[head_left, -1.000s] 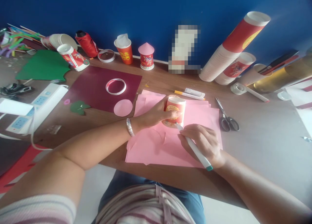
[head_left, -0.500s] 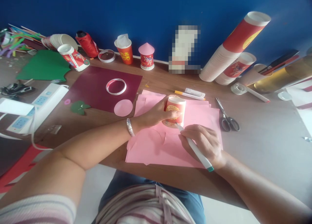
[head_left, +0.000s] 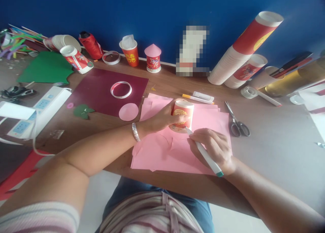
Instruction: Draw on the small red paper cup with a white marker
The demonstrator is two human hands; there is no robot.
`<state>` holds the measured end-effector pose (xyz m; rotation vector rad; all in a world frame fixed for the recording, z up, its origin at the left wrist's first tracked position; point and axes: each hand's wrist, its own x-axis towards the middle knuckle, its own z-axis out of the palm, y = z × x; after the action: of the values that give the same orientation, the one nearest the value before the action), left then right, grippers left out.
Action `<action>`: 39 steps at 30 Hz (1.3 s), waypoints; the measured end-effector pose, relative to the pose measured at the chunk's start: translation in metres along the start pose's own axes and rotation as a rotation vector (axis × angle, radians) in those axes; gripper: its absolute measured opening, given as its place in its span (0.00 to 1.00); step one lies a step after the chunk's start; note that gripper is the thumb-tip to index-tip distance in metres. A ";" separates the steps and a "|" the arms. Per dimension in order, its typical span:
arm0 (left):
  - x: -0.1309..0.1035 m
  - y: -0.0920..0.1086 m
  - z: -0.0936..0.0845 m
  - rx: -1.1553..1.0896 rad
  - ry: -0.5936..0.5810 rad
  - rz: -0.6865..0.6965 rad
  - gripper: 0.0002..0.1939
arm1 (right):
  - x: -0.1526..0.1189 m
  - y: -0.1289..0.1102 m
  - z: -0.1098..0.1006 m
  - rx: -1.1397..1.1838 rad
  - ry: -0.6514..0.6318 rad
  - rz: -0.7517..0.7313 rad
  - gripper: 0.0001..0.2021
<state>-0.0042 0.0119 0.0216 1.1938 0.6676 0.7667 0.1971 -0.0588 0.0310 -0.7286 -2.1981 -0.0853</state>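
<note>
My left hand (head_left: 166, 117) is wrapped round a red and white paper cup (head_left: 183, 106), which stands on pink paper sheets (head_left: 162, 155). Gold patterning shows on the cup's red side, and small marks run along its pale lower band. Between the fingers of my right hand (head_left: 213, 146) is a white marker (head_left: 208, 158) with a green end. The marker's tip meets the cup near the lower edge of the red part. A pink paper circle (head_left: 128, 112) lies left of the sheets.
Scissors (head_left: 237, 123) lie right of the sheets, with a yellow and white pen (head_left: 198, 98) behind them. A tall cup stack (head_left: 230, 65) leans at the back right. Further left are a pink-roofed cup (head_left: 153, 60), maroon paper (head_left: 101, 87) and a power strip (head_left: 42, 111).
The marker's tip and my right hand have shifted slightly right and up along the cup. My left hand keeps its hold on the cup.
</note>
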 end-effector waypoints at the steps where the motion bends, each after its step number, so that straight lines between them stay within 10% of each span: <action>1: 0.000 0.000 0.000 -0.004 0.005 -0.002 0.22 | 0.000 0.000 0.000 -0.005 -0.006 0.008 0.08; 39: 0.001 -0.006 -0.003 0.005 -0.012 0.030 0.22 | 0.000 -0.002 0.001 0.020 -0.024 -0.002 0.10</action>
<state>-0.0047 0.0131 0.0148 1.2138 0.6437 0.7827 0.1953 -0.0606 0.0312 -0.7197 -2.2197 -0.0551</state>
